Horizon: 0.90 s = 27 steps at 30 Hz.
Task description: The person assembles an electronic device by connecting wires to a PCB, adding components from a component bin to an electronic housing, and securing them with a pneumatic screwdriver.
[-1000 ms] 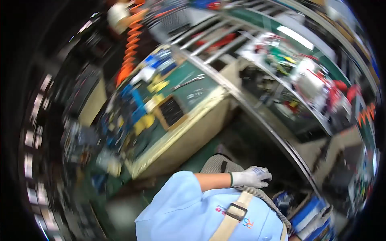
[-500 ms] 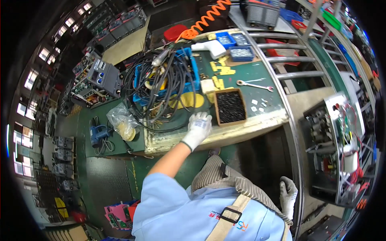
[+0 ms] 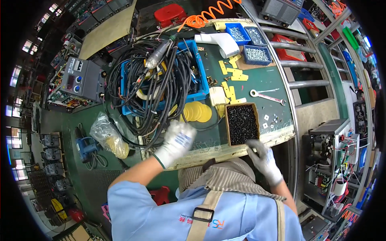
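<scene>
My left hand, in a white knit glove, is over the near edge of the bench, beside black cables and below a fan of yellow discs. Its fingers are blurred and partly hidden, so its grip cannot be made out. My right hand, also gloved and grey at the fingertips, is at the near edge of a cardboard box filled with small black screws. Thumb and fingers stand apart there, with nothing seen between them.
A blue crate bears the cable pile and a torch-like tool. Further right are yellow plates, a wrench, blue bins of screws and a white pipe. A bagged part and a blue power tool are left.
My left hand has moved left, away from the box and toward the cables. My right hand has risen from beside my body to the box's near edge. The view has shifted closer to the bench.
</scene>
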Motion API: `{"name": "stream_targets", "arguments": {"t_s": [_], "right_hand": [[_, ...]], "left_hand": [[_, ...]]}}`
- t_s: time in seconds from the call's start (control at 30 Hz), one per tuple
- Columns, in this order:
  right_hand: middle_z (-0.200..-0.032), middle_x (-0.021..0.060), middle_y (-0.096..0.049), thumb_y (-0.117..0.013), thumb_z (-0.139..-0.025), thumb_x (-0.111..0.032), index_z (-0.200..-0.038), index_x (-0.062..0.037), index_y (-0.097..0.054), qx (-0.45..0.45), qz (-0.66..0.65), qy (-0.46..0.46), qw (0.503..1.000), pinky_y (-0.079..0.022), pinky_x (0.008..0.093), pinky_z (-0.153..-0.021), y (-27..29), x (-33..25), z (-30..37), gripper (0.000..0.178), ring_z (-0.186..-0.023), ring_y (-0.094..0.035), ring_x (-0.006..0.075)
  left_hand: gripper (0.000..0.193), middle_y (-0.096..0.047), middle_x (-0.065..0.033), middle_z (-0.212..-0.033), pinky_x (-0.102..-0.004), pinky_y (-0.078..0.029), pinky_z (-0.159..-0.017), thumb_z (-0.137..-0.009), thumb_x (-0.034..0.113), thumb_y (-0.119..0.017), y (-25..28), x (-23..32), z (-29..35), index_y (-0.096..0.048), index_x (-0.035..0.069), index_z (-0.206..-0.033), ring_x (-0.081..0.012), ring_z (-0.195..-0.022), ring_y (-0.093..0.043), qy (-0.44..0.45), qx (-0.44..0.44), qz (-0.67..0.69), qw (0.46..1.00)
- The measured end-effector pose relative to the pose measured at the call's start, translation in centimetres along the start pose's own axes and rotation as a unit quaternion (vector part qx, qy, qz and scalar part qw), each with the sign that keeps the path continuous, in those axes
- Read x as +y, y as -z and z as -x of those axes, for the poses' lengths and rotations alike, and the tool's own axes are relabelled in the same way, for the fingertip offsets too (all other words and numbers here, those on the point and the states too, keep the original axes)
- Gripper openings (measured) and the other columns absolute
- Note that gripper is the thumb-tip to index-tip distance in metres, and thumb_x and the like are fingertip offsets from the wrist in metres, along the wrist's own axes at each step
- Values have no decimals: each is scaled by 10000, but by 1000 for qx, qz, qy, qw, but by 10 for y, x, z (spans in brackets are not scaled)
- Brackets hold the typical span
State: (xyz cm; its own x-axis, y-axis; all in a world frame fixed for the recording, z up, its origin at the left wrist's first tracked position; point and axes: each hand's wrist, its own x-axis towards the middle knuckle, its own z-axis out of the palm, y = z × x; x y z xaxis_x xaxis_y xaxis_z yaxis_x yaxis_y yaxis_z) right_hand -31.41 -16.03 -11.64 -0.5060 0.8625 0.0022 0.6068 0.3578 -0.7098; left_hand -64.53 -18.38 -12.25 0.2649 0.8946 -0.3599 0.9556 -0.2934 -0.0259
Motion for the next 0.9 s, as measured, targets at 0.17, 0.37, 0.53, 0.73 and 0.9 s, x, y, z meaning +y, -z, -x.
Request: {"name": "stream_targets", "arguments": {"t_s": [0.17,0.37,0.53,0.73,0.9], "right_hand": [[-1189,162,-623,-697,-808,-133,-1236,-60,-575,-30,68,94,993,-467,447,-950,-27,10,-141,451,-1114,-584,365],[-1331,202,-533,-754,-784,-237,-1392,-67,-450,-170,192,30,966,-453,432,-1010,-57,39,-217,701,-1218,-536,359],[-1093,188,-634,-741,-798,-299,-1193,-53,-593,-89,95,36,991,-498,458,-899,-40,68,-212,488,-1035,-610,379],[-964,153,-659,-677,-856,-300,-963,-95,-701,-178,76,9,981,-499,451,-857,-9,81,-163,232,-973,-621,355],[-1043,173,-647,-721,-801,-226,-1054,-111,-678,-141,136,-23,980,-497,434,-896,-1,94,-209,281,-1032,-615,356]], "left_hand": [[206,-631,-98,-896,-443,-466,-706,-844,224,-620,-42,45,-36,-602,110,-1015,-276,-777,-648,50,219,133,965],[219,-682,-108,-903,-477,-526,-561,-890,298,-579,-69,37,8,-641,110,-983,-292,-698,-681,143,-97,181,968],[416,-611,-126,-1272,-442,-545,-705,-817,167,-636,-61,42,-23,-594,99,-1225,-285,-830,-691,144,112,238,954],[652,-460,-148,-1460,-411,-531,-741,-751,68,-659,-43,23,-84,-477,73,-1377,-259,-857,-669,116,54,96,987],[530,-551,-165,-1236,-445,-546,-748,-770,108,-710,-39,7,-101,-499,57,-1253,-295,-901,-683,103,-15,144,984]]}}
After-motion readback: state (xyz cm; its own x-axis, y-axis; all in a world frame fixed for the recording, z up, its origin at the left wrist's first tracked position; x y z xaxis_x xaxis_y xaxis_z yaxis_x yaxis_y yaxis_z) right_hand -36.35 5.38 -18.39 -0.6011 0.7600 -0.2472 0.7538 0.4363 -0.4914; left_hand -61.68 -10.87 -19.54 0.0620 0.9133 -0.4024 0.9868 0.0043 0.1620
